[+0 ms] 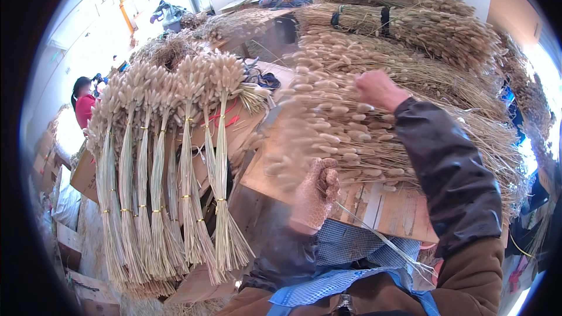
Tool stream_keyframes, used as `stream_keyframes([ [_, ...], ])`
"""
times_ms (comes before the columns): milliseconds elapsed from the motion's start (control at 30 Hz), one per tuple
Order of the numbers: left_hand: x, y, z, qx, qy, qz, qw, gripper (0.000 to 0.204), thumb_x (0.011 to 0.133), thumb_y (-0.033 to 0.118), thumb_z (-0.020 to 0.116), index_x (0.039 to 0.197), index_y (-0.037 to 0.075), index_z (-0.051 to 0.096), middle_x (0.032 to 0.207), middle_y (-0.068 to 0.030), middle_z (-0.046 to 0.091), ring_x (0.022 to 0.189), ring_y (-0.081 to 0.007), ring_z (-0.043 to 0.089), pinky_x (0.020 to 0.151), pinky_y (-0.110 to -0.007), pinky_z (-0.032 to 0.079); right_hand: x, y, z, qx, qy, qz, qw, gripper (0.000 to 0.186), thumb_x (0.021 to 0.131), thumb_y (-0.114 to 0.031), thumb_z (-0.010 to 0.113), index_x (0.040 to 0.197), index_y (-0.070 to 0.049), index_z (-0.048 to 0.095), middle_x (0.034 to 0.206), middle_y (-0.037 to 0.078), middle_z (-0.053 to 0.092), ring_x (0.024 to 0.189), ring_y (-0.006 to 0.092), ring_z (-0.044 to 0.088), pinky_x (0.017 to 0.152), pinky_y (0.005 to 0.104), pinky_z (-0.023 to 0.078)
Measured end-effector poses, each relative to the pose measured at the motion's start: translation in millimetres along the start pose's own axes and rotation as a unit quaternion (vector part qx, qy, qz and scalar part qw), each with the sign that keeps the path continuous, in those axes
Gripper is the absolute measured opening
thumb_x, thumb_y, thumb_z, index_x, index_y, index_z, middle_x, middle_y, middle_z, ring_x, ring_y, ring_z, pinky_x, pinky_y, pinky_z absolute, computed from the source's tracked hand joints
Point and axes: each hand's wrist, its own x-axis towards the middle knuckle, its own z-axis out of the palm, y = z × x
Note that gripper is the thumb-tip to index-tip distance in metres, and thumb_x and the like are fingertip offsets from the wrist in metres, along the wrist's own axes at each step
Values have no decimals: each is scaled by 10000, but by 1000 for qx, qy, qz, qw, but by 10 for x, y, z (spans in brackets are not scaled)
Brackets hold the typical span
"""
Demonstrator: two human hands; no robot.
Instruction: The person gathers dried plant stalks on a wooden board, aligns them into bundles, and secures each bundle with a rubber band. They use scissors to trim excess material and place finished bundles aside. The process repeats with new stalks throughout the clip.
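Gather stems: left fist full, right hand at the pile.
Your left hand point(318, 190) is clamped around thin stems point(393, 246) at the near side of the table point(380, 208); your right hand point(377, 89), farther off, curls over the loose grass pile point(351, 134), though I cannot tell whether it grips any. Best draw each stem straight out, align the heads, and squeeze lightly.

Fuzzy seed heads point(351, 136), dry matt stalks point(470, 113), glossy leather-like sleeve point(448, 167), wooden tabletop point(393, 206), cloth apron point(346, 241)
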Motion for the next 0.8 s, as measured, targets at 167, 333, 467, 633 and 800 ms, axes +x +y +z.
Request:
stream_keyframes([
  [167, 67, 87, -155, 21, -32, 45, 998, 241, 961, 268, 470, 1032, 55, 558, 685, -9, 506, 549, -108, 440, 494, -225, 359, -411, 487, -198, -109, 136, 44, 984, 92, 788, -33, 486, 834, -8, 562, 653, 157, 596, 613, 329, 611, 528, 423, 475],
  [333, 51, 104, -223, -123, -33, -13, 992, 284, 961, 313, 474, 1022, 52, 567, 655, 0, 514, 505, -101, 408, 451, -229, 325, -772, 222, -549, -101, -74, 10, 992, 130, 748, -27, 521, 860, -37, 588, 666, 169, 605, 654, 328, 629, 562, 451, 490],
  [467, 85, 181, -236, -141, -7, 5, 990, 273, 957, 317, 490, 1017, 65, 574, 668, -12, 535, 526, -113, 452, 464, -233, 356, -780, 155, -925, -150, 139, 42, 978, 89, 811, -65, 502, 782, -60, 587, 622, 153, 582, 616, 324, 606, 532, 445, 456],
  [633, 37, 177, -166, -80, 41, 69, 994, 306, 979, 305, 436, 995, 23, 553, 765, -19, 581, 639, -123, 530, 570, -241, 422, -674, 430, -187, -120, 62, -5, 991, 66, 789, -68, 513, 788, -70, 579, 602, 148, 567, 565, 323, 590, 522, 454, 448],
  [800, -2, 161, -145, 14, 43, 86, 995, 320, 982, 311, 426, 1077, 39, 566, 898, -42, 618, 760, -121, 554, 691, -233, 399, -235, 33, 167, -158, -15, -55, 986, 123, 743, -72, 538, 679, -42, 640, 734, 149, 651, 649, 319, 640, 581, 451, 506],
])
